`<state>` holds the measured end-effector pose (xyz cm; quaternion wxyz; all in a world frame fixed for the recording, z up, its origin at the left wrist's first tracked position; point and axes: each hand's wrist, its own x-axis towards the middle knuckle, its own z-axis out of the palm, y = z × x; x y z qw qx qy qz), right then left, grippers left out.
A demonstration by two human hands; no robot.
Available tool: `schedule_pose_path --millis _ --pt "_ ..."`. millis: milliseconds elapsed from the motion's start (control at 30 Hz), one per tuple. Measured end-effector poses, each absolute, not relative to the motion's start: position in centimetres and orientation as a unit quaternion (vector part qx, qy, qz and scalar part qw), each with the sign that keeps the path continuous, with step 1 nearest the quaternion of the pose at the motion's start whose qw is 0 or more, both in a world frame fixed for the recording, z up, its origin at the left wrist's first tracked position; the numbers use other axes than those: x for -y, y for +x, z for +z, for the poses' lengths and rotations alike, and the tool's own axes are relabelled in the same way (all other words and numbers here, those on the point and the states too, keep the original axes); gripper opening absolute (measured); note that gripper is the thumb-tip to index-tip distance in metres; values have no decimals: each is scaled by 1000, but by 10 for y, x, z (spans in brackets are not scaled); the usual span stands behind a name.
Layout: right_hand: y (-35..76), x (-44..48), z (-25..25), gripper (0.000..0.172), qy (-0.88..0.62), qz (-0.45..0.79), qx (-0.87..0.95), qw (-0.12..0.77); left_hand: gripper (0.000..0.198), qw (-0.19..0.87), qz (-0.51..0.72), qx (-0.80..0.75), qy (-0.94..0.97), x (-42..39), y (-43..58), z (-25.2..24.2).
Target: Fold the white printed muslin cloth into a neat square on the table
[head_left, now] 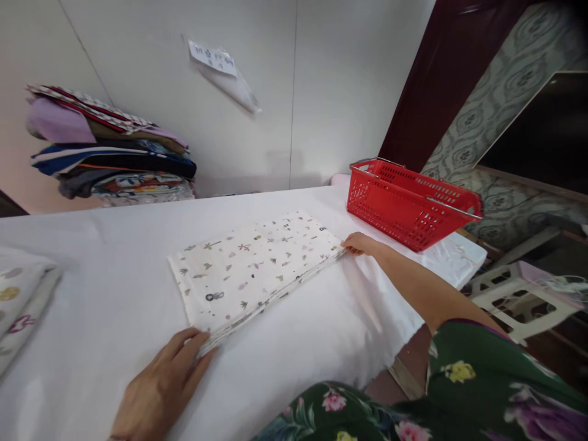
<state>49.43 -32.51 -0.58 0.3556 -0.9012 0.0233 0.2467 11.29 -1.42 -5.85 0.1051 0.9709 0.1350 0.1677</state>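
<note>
A white cloth (257,263) with small printed plants and shapes lies folded in layers into a long rectangle on the white-covered table (119,269). My left hand (168,376) pinches its near left corner, thumb below and fingers on top. At the near right corner, my right hand (358,243) grips the layered edge between thumb and fingers. The near edge runs straight between both hands, showing several stacked layers. The cloth's far side rests flat on the table.
A red plastic basket (390,205) with metal handles stands at the table's right end. Folded clothes (114,147) are piled at the back left. Another printed cloth (25,300) lies at the left edge. A white plastic stool (523,294) stands beyond the table on the right.
</note>
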Motion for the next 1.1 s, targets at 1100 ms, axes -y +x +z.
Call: schedule_pose_path --millis 1100 --pt "503 314 -24 19 -916 205 -21 345 32 61 169 -64 982 6 112 -66"
